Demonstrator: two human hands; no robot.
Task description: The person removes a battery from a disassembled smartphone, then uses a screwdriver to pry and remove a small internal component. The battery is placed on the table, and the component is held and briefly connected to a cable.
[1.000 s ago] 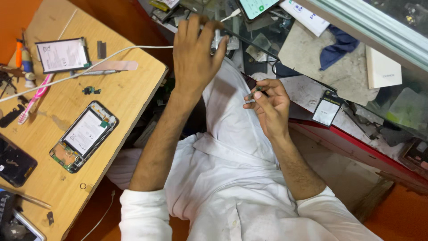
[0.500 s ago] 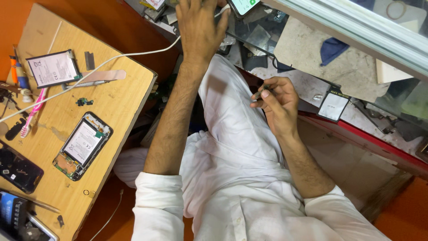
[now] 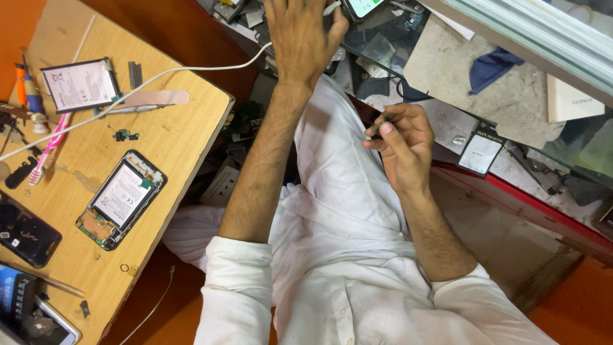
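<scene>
Here, a small dark part (image 3: 381,126) is being pinched between the fingertips of the right hand (image 3: 402,144) above the lap, while the left hand (image 3: 301,35), fingers spread, is reaching into the cluttered glass shelf (image 3: 383,48). Seemingly a fetching step in the repair; next calls for a careful pick among the clutter, with the opened phone (image 3: 120,199) waiting on the wooden table (image 3: 172,147).

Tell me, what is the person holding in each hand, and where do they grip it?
The right hand pinches a small dark part at its end between fingertips. The left hand reaches among clutter by a white cable; whether it holds anything cannot be told.

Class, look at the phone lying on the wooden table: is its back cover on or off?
Off. The phone lies with its white battery and green circuit board exposed.
</scene>
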